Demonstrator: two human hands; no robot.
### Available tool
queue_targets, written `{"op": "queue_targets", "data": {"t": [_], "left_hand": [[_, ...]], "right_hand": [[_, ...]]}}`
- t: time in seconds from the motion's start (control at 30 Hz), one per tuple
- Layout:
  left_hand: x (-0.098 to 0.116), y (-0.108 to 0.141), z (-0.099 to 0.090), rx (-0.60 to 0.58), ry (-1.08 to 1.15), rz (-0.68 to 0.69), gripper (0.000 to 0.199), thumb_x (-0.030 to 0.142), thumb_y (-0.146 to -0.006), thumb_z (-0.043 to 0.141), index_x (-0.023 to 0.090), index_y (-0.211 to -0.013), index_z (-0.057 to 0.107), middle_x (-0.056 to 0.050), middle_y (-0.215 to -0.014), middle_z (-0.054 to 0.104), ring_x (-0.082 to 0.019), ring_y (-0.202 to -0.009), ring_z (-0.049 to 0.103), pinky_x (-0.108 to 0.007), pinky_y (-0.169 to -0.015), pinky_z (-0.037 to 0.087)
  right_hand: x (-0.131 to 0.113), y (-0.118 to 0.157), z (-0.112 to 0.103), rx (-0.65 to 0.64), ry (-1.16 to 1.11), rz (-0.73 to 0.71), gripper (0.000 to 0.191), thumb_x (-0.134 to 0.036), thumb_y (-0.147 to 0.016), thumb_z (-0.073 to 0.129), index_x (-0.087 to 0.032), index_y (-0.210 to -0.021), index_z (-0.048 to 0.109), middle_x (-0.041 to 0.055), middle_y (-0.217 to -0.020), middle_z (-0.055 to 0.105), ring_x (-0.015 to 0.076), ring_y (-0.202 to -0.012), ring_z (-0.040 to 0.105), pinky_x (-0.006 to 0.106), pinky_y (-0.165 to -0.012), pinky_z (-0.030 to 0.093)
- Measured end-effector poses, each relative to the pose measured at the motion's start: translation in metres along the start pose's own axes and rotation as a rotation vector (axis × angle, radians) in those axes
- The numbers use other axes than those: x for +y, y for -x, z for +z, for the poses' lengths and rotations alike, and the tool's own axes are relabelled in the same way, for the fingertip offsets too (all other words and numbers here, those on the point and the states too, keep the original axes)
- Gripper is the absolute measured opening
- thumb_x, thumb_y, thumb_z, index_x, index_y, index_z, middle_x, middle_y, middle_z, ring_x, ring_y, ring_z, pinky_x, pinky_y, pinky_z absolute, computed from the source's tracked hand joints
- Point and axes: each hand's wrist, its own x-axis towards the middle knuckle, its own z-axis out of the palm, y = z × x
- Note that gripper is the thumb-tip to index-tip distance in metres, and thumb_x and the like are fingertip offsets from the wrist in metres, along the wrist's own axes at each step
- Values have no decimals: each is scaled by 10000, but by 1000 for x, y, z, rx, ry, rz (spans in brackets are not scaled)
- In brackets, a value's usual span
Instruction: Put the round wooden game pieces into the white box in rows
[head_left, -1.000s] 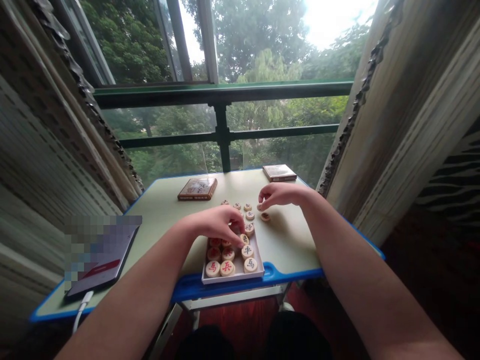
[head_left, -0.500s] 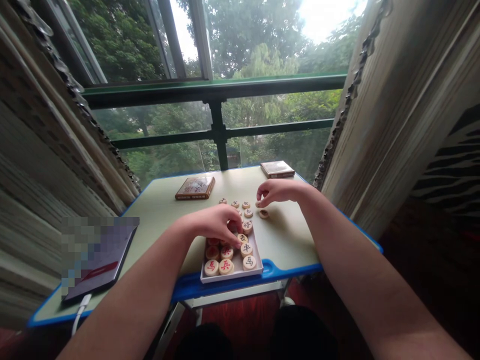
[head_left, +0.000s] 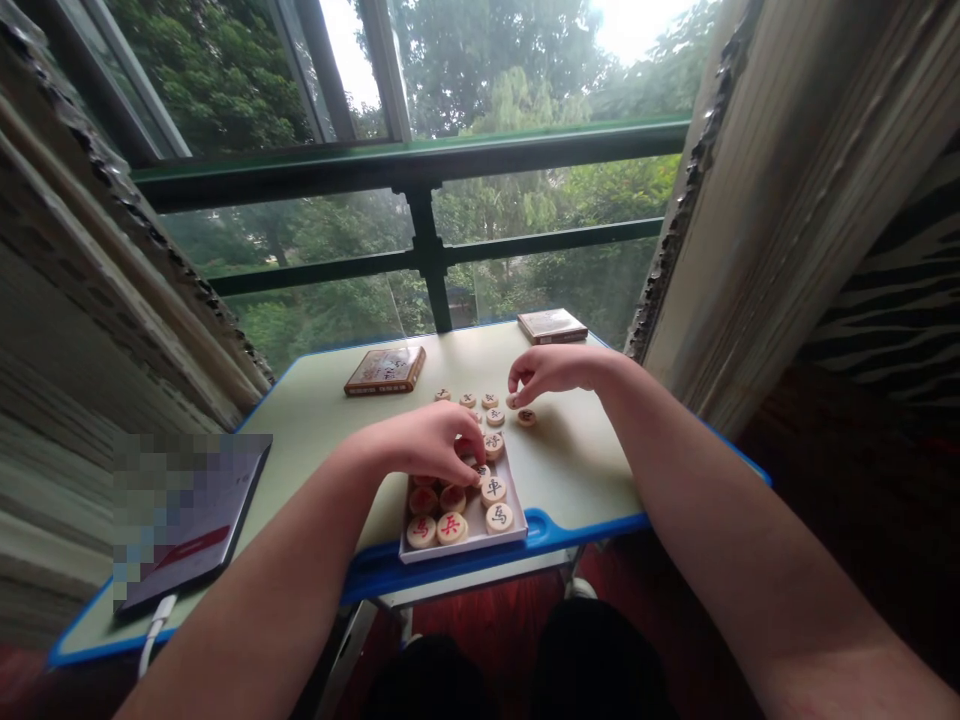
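A shallow white box (head_left: 465,550) at the table's front edge holds several round wooden chess pieces, with red characters on the left, such as a red piece (head_left: 451,528), and black ones on the right, such as a black piece (head_left: 499,517). Over the box, my left hand (head_left: 439,442) pinches a black-marked piece (head_left: 481,473) between thumb and fingers. Beyond the box several pieces lie on the table, among them a black-marked piece (head_left: 495,416). My right hand (head_left: 546,370) has its fingers closed on a small piece (head_left: 513,401), beside another piece (head_left: 526,417).
Two flat brown boxes lie at the back of the table (head_left: 315,420), one left (head_left: 386,370) and one right (head_left: 553,325). A tablet (head_left: 202,530) with a white cable (head_left: 156,622) rests at the left. Curtains flank the window.
The view has shifted slightly. My left hand now has a black-marked piece lifted and tilted between its fingers; a red piece near it is now face down or shaded. My right hand has barely moved.
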Motion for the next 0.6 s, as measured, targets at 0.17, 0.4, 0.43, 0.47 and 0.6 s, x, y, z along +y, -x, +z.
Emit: {"op": "queue_targets", "data": {"t": [0.17, 0.4, 0.43, 0.47, 0.6], "left_hand": [[2, 1, 1, 25, -12, -19, 295, 396, -674, 635, 152, -820, 714, -28, -776, 624, -120, -657, 533, -209, -583, 377], [1, 3, -2, 36, 4, -26, 342, 415, -642, 664, 150, -852, 710, -23, -761, 625, -119, -640, 523, -206, -548, 359], [1, 3, -2, 33, -5, -27, 317, 398, -647, 660, 152, -840, 710, -22, -763, 625, -117, -642, 524, -205, -551, 361], [2, 2, -2, 28, -14, -25, 291, 383, -653, 656, 153, -823, 710, -21, -764, 625, -116, -645, 525, -204, -556, 363], [4, -1, -1, 31, -29, -7, 259, 383, -661, 653, 144, -749, 700, -24, -750, 622, -116, -647, 523, -206, -570, 365]], "right_hand": [[-3, -3, 4, -7, 35, 18, 393, -413, -592, 703, -178, -905, 667, 11, -768, 607, 120, -656, 488, 214, -555, 332], [-5, -5, 7, -19, 86, 22, 395, -396, -606, 699, -177, -933, 665, 20, -801, 623, 120, -660, 497, 211, -553, 337], [-5, -5, 6, -22, 87, 21, 401, -400, -606, 700, -176, -937, 663, 21, -807, 625, 121, -665, 501, 209, -554, 339], [-5, -5, 6, -25, 86, 20, 411, -407, -604, 702, -176, -941, 661, 23, -810, 628, 123, -671, 506, 208, -556, 342], [-5, -5, 6, -23, 80, 32, 428, -414, -597, 705, -181, -953, 659, 23, -796, 636, 135, -696, 519, 211, -565, 350]]}}
